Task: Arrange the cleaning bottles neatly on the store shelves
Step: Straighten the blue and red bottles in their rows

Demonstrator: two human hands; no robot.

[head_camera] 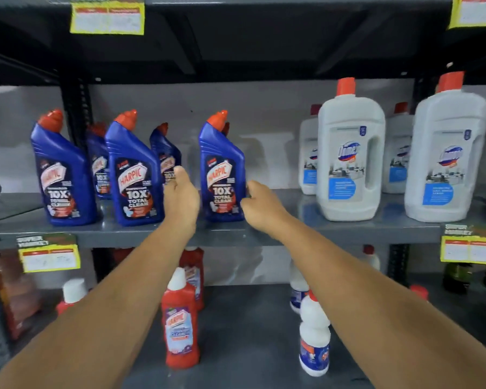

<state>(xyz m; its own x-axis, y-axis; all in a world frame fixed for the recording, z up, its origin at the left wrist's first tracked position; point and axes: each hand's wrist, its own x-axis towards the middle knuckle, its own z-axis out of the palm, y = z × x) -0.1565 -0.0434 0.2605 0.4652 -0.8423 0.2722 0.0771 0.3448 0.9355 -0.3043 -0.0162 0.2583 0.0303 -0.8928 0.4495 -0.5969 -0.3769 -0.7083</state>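
- Middle shelf: two large white jugs stand toward its right end, upright, evenly faced.
- Blue Harpic bottles line its front edge at the left; spacing uneven, a gap at centre.
- Third blue bottle: my right hand touches its right side, fingers loosely curled, no firm hold evident.
- My left hand is extended into the gap, fingers open, holding nothing.
- Advice: grip low, slide left, label forward.

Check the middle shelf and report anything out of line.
Nothing is spilled or toppled. The blue Harpic bottles with red caps are unevenly spaced: the right-hand one stands apart from the middle one, with both hands, left and right, reaching around it.
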